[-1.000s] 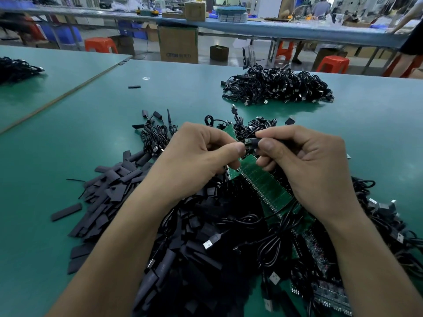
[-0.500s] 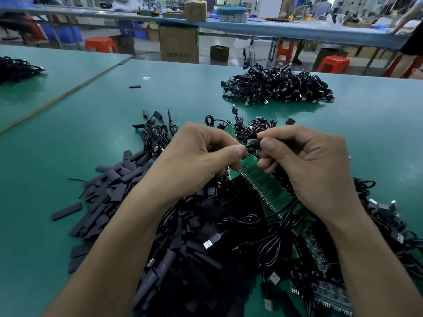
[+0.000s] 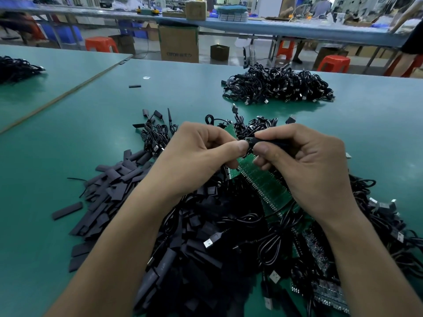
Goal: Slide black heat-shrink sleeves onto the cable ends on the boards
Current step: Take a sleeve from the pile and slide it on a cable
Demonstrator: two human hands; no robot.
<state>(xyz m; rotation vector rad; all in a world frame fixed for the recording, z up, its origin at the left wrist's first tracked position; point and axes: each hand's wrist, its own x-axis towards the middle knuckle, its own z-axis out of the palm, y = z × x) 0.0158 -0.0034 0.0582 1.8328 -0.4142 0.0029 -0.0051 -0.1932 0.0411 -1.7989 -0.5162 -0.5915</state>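
Both hands are together in the middle of the frame, above the work. Right hand (image 3: 304, 165) grips a black heat-shrink sleeve (image 3: 270, 143) between thumb and forefinger; left hand (image 3: 194, 156) pinches the cable end (image 3: 249, 141) at the sleeve's mouth, and the fingertips of both hands almost touch.

Under the hands lies a big heap of black cables (image 3: 240, 243) with silver plugs, which fills the lower middle and lower right. Long green boards (image 3: 265, 181) with rows of small contacts lie across this heap, partly covered by it. At the left of centre is a pile of loose sleeves (image 3: 109, 188), flat, short, matt dark grey to black.

Everything lies on a green table (image 3: 68, 145). A second bundle of cables (image 3: 277, 84) lies at the upper right of centre, well apart. One stray sleeve (image 3: 134, 86) lies alone at the upper left.

Behind the table, at the top of the frame, are a cardboard box (image 3: 178, 42), red stools (image 3: 100, 44) and a long workbench (image 3: 297, 30).
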